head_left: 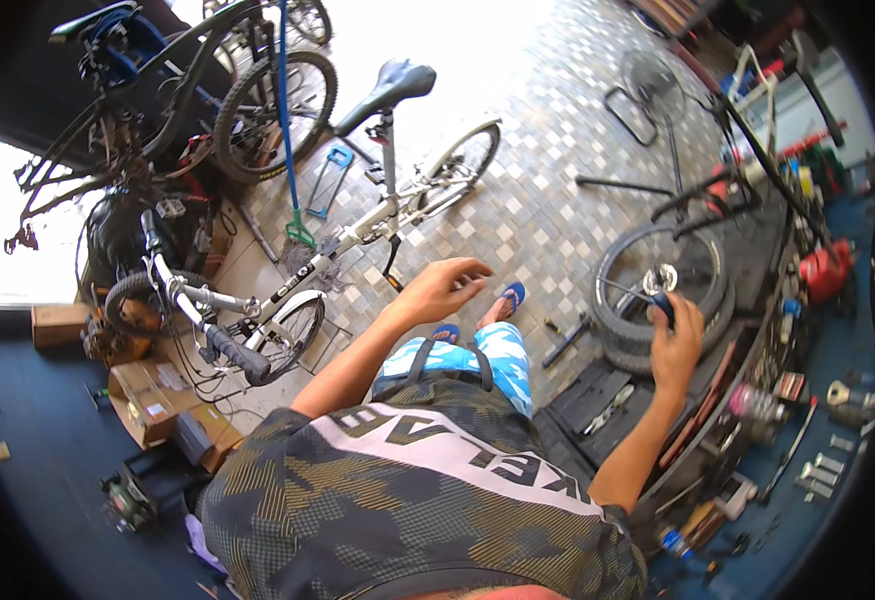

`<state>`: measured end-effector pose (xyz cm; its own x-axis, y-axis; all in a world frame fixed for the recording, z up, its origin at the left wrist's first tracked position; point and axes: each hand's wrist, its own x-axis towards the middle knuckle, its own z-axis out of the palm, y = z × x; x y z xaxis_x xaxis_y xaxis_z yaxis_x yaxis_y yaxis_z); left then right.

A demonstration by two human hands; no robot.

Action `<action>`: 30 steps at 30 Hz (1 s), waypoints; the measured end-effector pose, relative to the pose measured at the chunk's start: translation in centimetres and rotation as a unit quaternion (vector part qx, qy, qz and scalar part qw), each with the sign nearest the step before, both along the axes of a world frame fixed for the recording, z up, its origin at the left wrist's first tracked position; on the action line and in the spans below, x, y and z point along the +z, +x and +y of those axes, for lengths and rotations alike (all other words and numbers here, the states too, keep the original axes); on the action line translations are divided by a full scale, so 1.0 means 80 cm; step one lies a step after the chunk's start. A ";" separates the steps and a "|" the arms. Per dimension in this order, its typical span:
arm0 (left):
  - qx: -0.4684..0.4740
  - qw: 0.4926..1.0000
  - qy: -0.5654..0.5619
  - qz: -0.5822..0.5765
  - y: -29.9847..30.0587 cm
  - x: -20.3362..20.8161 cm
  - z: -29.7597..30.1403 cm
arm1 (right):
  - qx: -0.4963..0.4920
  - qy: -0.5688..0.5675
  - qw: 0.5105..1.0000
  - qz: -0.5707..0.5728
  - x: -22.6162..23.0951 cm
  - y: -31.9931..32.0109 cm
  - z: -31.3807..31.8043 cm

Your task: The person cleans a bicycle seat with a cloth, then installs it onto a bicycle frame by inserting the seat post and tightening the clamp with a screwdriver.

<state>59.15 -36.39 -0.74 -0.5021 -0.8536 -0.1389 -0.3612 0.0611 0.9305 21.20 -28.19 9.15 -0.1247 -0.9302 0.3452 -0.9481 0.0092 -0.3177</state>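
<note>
My right hand is closed around the dark handle of a screwdriver. Its thin shaft points left, above bicycle wheels and tyres that lie on the floor. My left hand hangs in the air in front of me, fingers loosely bent and apart, with nothing seen in it. The nearest thing to it is a white folding bicycle with a black saddle, standing to the left. The left palm is partly hidden.
Black trays with tools lie right of my feet. A workbench with a red container and wall tools runs along the right. A stand rises at far right. Cardboard boxes, a blue-handled broom and mountain bikes stand left.
</note>
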 end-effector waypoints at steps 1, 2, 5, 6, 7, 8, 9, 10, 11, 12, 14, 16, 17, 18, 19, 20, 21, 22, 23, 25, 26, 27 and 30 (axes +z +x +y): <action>0.057 0.998 0.011 -0.011 0.019 0.005 -0.008 | 0.024 0.021 0.999 -0.039 -0.005 0.021 -0.054; 0.128 0.992 0.012 -0.004 0.036 -0.004 -0.014 | 0.060 0.032 0.995 -0.074 -0.021 0.033 -0.105; 0.300 0.954 -0.012 0.023 0.072 -0.033 -0.050 | 0.127 0.086 0.960 -0.235 -0.084 0.074 -0.250; 0.333 0.943 -0.011 0.007 0.083 -0.047 -0.065 | 0.153 0.114 0.948 -0.254 -0.112 0.087 -0.292; 0.357 0.933 -0.027 -0.020 0.089 -0.058 -0.081 | 0.176 0.139 0.936 -0.271 -0.140 0.098 -0.335; 0.383 0.922 -0.044 -0.046 0.090 -0.069 -0.095 | 0.201 0.163 0.923 -0.286 -0.168 0.110 -0.382; 0.409 0.907 -0.074 -0.068 0.090 -0.079 -0.123 | 0.230 0.154 0.930 -0.241 -0.199 0.118 -0.424; 0.430 0.895 -0.077 -0.088 0.087 -0.091 -0.146 | 0.254 0.141 0.936 -0.197 -0.230 0.123 -0.455; 0.440 0.887 -0.073 -0.118 0.090 -0.109 -0.167 | 0.276 0.144 0.933 -0.182 -0.258 0.131 -0.489; 0.444 0.873 -0.123 -0.161 0.094 -0.132 -0.186 | 0.296 0.151 0.928 -0.167 -0.280 0.141 -0.518; 0.476 0.844 -0.151 -0.194 0.099 -0.160 -0.217 | 0.346 0.150 0.916 -0.135 -0.306 0.168 -0.567; 0.523 0.827 -0.113 -0.173 0.101 -0.176 -0.243 | 0.372 0.175 0.902 -0.133 -0.327 0.200 -0.610; 0.541 0.825 -0.115 -0.120 0.102 -0.179 -0.258 | 0.375 0.196 0.894 -0.147 -0.333 0.217 -0.626; 0.558 0.815 -0.133 -0.089 0.100 -0.188 -0.270 | 0.377 0.184 0.896 -0.148 -0.351 0.229 -0.643; 0.571 0.804 -0.153 -0.063 0.102 -0.200 -0.278 | 0.368 0.188 0.895 -0.169 -0.355 0.248 -0.652; 0.568 0.804 -0.168 -0.047 0.104 -0.212 -0.286 | 0.369 0.169 0.892 -0.197 -0.371 0.264 -0.664; 0.575 0.803 -0.159 -0.013 0.103 -0.222 -0.290 | 0.370 0.150 0.889 -0.225 -0.387 0.279 -0.676; 0.584 0.789 -0.186 -0.025 0.105 -0.232 -0.295 | 0.369 0.143 0.885 -0.246 -0.405 0.292 -0.685; 0.593 0.776 -0.214 -0.037 0.109 -0.242 -0.299 | 0.369 0.137 0.880 -0.267 -0.422 0.307 -0.695; 0.577 0.779 -0.242 -0.035 0.123 -0.264 -0.301 | 0.382 0.103 0.865 -0.308 -0.459 0.340 -0.709; 0.567 0.782 -0.255 -0.033 0.129 -0.275 -0.302 | 0.394 0.075 0.856 -0.327 -0.475 0.356 -0.714; 0.548 0.788 -0.280 -0.030 0.135 -0.283 -0.305 | 0.404 0.047 0.845 -0.347 -0.490 0.368 -0.718; 0.490 0.800 -0.345 0.024 0.152 -0.307 -0.325 | 0.396 0.041 0.844 -0.359 -0.536 0.396 -0.723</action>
